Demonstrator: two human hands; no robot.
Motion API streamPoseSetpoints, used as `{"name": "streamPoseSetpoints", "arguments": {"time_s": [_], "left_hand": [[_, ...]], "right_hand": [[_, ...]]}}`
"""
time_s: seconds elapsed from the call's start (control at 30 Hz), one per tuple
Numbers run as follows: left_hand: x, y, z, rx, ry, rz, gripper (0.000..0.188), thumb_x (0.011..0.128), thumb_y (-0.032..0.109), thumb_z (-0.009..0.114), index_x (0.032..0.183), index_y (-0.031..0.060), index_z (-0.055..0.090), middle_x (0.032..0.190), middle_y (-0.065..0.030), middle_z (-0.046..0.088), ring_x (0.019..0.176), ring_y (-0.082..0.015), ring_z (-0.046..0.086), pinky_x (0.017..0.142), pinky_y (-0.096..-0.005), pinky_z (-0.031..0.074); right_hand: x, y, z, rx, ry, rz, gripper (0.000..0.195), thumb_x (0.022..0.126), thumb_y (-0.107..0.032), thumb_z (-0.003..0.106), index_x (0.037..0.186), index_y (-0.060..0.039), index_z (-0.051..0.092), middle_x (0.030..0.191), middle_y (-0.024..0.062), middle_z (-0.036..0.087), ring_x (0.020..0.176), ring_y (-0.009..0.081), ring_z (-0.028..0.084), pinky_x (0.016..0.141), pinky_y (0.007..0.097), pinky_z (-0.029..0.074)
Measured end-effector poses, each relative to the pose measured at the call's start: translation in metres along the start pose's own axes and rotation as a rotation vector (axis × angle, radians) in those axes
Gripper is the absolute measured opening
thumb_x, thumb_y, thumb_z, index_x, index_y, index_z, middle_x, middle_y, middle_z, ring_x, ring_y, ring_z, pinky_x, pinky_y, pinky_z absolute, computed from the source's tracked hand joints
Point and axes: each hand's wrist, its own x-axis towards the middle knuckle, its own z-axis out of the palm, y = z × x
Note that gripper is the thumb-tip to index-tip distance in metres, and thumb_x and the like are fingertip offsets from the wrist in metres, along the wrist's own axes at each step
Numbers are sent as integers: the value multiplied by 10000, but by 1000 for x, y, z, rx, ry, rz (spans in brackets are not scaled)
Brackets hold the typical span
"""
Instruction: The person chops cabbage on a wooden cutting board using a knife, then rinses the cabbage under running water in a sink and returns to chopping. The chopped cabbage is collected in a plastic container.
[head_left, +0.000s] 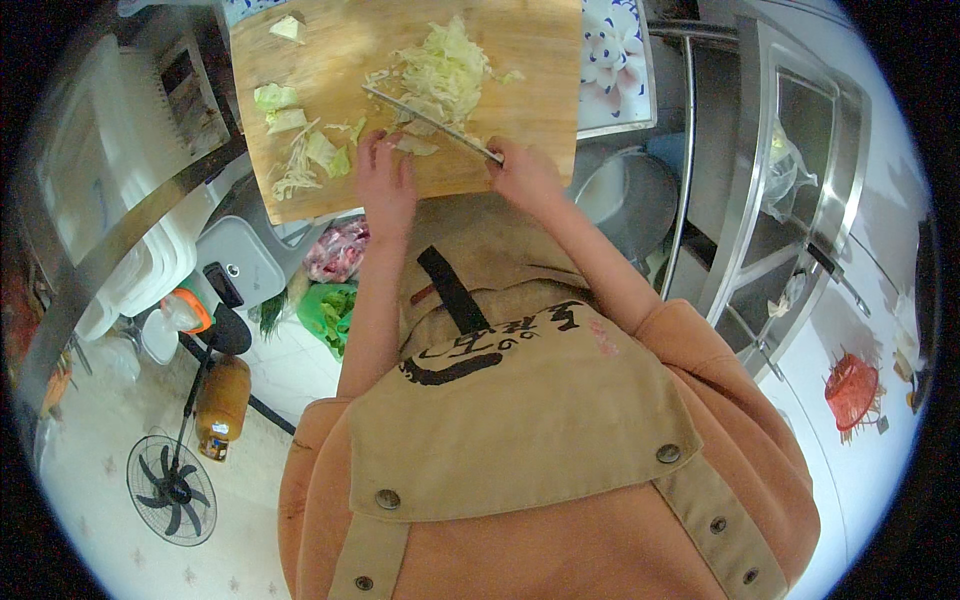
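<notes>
My right hand (525, 174) grips a kitchen knife (431, 121), its blade seen nearly edge-on and slanting up to the left across a wooden cutting board (532, 45). Just beyond the blade lies a heap of shredded cabbage (446, 71). On the board's near side, my left hand (386, 180) rests with its fingers spread, left of the knife. Beside its fingertips is a flat cabbage piece (417, 146); whether they touch is unclear. More cut cabbage leaves (322, 152) and strips lie farther left, with small chunks (277, 97) above them.
A floral-patterned surface (615, 60) extends past the board's right side. Under the right edge stands a dark round vessel (630, 195). Lower left are a lidded grey bin (240, 259), a green bag of leafy vegetables (330, 315), a gas cylinder (223, 397) and a standing fan (172, 487).
</notes>
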Motion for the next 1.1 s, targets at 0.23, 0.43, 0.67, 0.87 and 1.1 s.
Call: {"name": "streamPoseSetpoints", "arguments": {"time_s": [0.23,0.43,0.67,0.87,1.1], "left_hand": [[6,5,8,-29,81,-21,303,770,7,639,1064,18,568,1092,-195,522,1015,-380,526,859,-432,451],[-5,5,11,15,87,7,254,772,19,649,1007,6,554,1072,-190,529,1014,-375,522,855,-434,447],[17,6,24,14,147,-64,202,759,43,661,932,-5,568,1035,-181,531,980,-372,517,820,-433,446],[4,2,19,-153,138,-432,137,758,68,651,855,9,576,851,-156,557,824,-337,552,736,-423,451],[22,4,44,-110,155,-435,92,728,55,631,788,18,571,763,-145,568,745,-327,566,680,-415,455]], "right_hand": [[7,1,-2,-23,120,55,231,832,-231,604,1006,-82,624,786,195,652,768,406,624,682,485,489],[0,-1,-13,7,78,-48,225,840,-233,606,998,-75,620,759,193,650,728,403,626,658,476,489],[1,-17,-9,-29,107,7,208,840,-215,607,995,-78,622,733,206,635,721,395,627,647,482,483],[-1,-16,-12,17,49,-26,225,815,-201,598,1014,-99,625,766,214,643,743,409,627,656,513,491],[15,-20,16,-107,56,-12,231,788,-146,573,1006,-82,609,789,221,648,756,408,634,662,512,504]]}}
